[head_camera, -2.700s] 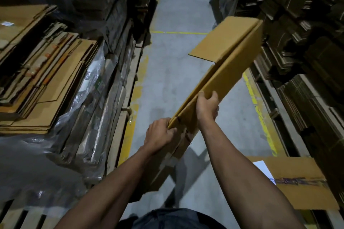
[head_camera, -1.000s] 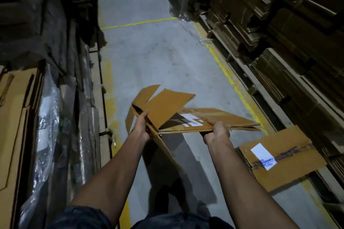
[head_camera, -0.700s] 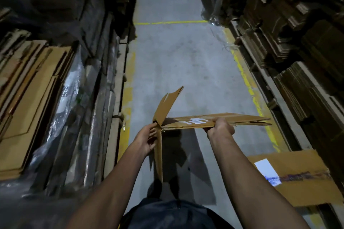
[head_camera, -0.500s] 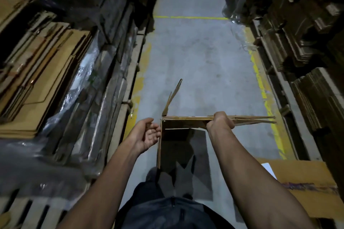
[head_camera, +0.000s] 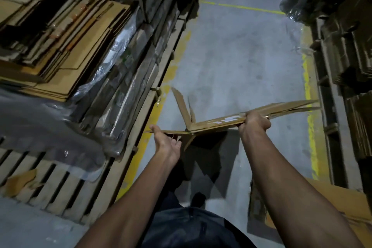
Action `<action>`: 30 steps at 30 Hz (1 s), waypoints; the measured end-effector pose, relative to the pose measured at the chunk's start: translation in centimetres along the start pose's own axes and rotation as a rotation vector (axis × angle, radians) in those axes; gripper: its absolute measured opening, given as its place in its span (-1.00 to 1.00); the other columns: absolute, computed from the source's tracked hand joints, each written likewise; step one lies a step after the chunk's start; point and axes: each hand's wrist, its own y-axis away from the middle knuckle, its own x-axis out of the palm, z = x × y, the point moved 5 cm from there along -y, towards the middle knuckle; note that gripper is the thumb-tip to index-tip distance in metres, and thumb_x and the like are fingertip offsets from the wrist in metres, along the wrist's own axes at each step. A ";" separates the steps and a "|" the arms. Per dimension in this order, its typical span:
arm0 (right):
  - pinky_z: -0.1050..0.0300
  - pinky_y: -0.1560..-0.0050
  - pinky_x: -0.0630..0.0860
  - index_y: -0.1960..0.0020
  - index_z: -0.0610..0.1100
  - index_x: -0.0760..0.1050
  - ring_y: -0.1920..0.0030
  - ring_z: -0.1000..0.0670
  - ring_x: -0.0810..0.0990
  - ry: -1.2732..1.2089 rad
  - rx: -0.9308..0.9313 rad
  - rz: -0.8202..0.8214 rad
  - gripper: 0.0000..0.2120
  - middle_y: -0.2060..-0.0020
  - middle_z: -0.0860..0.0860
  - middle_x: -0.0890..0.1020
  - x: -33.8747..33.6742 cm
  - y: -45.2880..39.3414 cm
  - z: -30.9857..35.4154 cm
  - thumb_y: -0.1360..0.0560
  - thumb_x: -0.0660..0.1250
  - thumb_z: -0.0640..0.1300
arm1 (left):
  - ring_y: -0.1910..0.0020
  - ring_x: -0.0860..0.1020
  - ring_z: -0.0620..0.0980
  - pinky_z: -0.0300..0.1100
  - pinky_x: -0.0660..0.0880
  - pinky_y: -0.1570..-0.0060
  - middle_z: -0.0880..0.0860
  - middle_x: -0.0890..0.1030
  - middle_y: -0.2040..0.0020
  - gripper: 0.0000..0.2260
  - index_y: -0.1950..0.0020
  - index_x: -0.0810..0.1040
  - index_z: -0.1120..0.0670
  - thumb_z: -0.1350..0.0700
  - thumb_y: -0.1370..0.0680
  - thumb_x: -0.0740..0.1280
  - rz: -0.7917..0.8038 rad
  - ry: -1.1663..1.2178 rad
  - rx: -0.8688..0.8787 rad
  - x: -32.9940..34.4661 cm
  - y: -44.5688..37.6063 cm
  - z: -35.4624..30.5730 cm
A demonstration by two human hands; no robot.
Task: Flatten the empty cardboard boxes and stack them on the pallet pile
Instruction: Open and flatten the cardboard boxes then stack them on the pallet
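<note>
Head view: a flattened cardboard box is held level above the concrete floor of an aisle. The right hand is clamped around the box's near edge, fingers curled over the top. To the right of that grip, the folded panels extend toward the stacked cardboard on the right. To its left, white label patches are seen on the top face; no writing can be read on them. One flap stands upright beyond the labels. The left hand is placed palm-up under a side flap, fingers extended, not curled around it. Left of that hand, the pallet pile of flattened boxes is stacked on a wooden pallet.
</note>
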 end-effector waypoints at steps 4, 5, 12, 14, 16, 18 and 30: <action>-0.13 0.03 0.67 -0.26 -0.18 0.51 0.08 -0.14 0.68 0.023 -0.057 0.076 -0.54 -0.09 -0.13 0.63 0.1 -0.3 -0.1 -0.39 0.30 -0.42 | -0.47 0.35 0.21 0.13 0.29 -0.43 0.18 0.34 -0.52 -0.22 -0.57 0.25 0.09 -0.43 -0.58 -0.15 -0.001 0.055 -0.003 -1.6 -2.2 -2.0; -0.10 0.03 0.67 -0.22 -0.18 0.52 0.09 -0.13 0.68 0.037 -0.069 0.096 -0.59 -0.06 -0.12 0.63 0.1 -0.2 -0.1 -0.40 0.29 -0.43 | -0.32 0.48 0.22 0.13 0.43 -0.28 0.19 0.50 -0.37 -0.23 -0.45 0.42 0.12 -0.42 -0.58 -0.15 0.005 0.074 -0.001 -2.0 -2.6 -2.4; 0.17 0.44 0.59 -0.02 -0.26 0.55 0.34 -0.05 0.63 0.127 -0.126 0.253 -0.72 0.16 -0.13 0.64 -0.2 -0.1 0.5 -0.40 0.29 -0.53 | 0.30 0.68 0.21 0.04 0.60 0.22 0.28 0.68 0.19 -0.30 -0.06 0.56 0.31 -0.34 -0.62 0.05 0.042 -0.192 -0.194 -5.6 -4.6 -3.9; 0.15 0.46 0.59 -0.07 -0.29 0.55 0.36 -0.07 0.63 0.124 -0.092 0.297 -0.71 0.21 -0.13 0.64 -0.8 -0.4 0.4 -0.41 0.33 -0.53 | 0.43 0.66 0.18 -0.01 0.60 0.43 0.28 0.64 0.33 -0.39 0.16 0.60 0.35 -0.20 -0.65 0.14 0.020 -0.349 -0.286 -6.3 -5.2 -3.8; 0.12 0.43 0.62 -0.05 -0.29 0.55 0.39 -0.06 0.65 0.107 -0.052 0.319 -0.75 0.19 -0.15 0.65 -1.9 -0.9 0.0 -0.42 0.36 -0.51 | 0.49 0.64 0.14 -0.04 0.57 0.54 0.24 0.62 0.41 -0.50 0.30 0.58 0.27 -0.04 -0.69 0.19 -0.041 -0.506 -0.321 -7.0 -6.5 -3.7; 0.03 0.34 0.66 -0.10 -0.32 0.54 0.36 -0.08 0.69 0.079 -0.012 0.354 -0.74 0.11 -0.18 0.67 -3.1 -1.4 -0.5 -0.44 0.37 -0.48 | 0.47 0.65 0.12 -0.05 0.58 0.49 0.20 0.65 0.35 -0.69 0.12 0.57 0.22 0.04 -0.68 0.23 -0.114 -0.637 -0.331 -7.5 -8.1 -3.6; -0.21 0.14 0.66 0.13 -0.29 0.64 0.15 -0.18 0.73 -0.096 0.307 0.521 -0.79 0.08 -0.25 0.70 -7.1 -5.5 -7.2 -0.25 0.55 -0.35 | -0.03 0.58 0.14 -0.03 0.53 -0.09 0.11 0.60 -0.08 -0.69 -0.23 0.49 0.16 -0.06 -0.69 0.18 -0.363 -0.679 -0.235 -12.3 -16.3 -4.5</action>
